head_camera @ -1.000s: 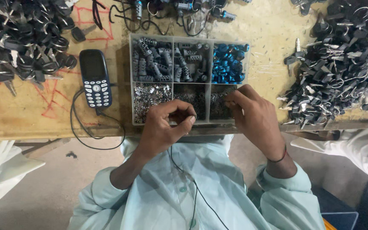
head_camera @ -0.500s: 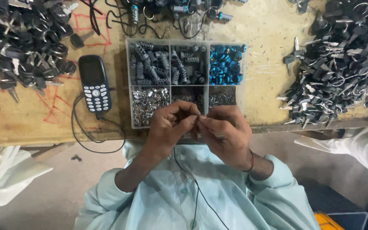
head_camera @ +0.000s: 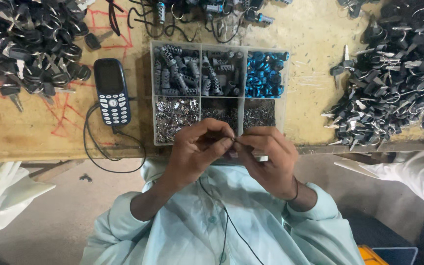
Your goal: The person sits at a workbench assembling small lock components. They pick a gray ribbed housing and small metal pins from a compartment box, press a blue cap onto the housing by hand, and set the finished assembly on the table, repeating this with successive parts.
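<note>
Single head-worn camera, aimed steeply down over the wearer's chest. Workbench [head_camera: 315, 34] fills the upper half of the frame, its near edge crossing mid-frame; floor and pale shirt fill the lower half. Close range: left hand [head_camera: 192, 149] and right hand [head_camera: 266, 157] meet at centre, just below the compartment tray [head_camera: 154, 93]. No second view to overlap.

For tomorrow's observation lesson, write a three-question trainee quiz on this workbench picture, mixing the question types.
1. True or false: the left hand and right hand meet over the table's near edge.
2. Which compartment of the parts tray holds blue rings? A) far right B) near left
3. What lies left of the tray, with a black cable?

Key: 1 true; 2 A; 3 a keypad phone.
</note>
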A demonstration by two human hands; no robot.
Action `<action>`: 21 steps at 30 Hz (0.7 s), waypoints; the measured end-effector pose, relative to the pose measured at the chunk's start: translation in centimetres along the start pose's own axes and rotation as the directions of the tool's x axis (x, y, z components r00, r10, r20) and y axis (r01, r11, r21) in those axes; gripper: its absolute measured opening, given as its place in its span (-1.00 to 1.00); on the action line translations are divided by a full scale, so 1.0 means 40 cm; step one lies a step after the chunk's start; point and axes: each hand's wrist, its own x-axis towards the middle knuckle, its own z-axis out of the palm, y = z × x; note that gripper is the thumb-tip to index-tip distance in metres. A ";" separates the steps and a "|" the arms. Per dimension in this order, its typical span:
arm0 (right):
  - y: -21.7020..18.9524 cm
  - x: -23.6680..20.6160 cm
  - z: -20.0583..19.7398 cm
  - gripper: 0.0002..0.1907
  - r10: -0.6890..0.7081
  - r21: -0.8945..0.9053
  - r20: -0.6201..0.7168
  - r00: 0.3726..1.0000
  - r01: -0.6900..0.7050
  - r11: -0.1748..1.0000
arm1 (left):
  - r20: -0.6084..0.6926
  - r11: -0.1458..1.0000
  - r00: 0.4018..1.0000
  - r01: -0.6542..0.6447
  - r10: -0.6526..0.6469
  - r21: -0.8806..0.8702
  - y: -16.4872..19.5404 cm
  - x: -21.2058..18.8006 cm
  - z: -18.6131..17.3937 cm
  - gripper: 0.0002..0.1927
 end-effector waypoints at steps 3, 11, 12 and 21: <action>0.015 0.001 -0.006 -0.77 -0.159 -0.083 0.037 0.987 0.161 0.983 | -0.024 0.983 0.999 -0.026 0.030 0.183 0.017 -0.006 -0.004 -0.89; 0.039 0.038 -0.044 -0.70 -0.164 0.333 0.320 0.933 0.051 0.942 | 0.170 0.990 0.981 0.072 -0.092 0.125 0.032 -0.011 -0.047 -0.79; 0.042 0.042 -0.045 -0.71 -0.148 0.397 0.347 0.926 -0.002 0.918 | 0.160 0.987 0.977 0.121 -0.138 0.108 0.030 -0.011 -0.048 -0.79; 0.043 0.091 -0.029 -0.72 -0.090 0.392 0.431 0.898 -0.096 0.915 | 0.063 0.975 0.981 0.174 -0.184 0.139 0.009 -0.006 -0.059 -0.81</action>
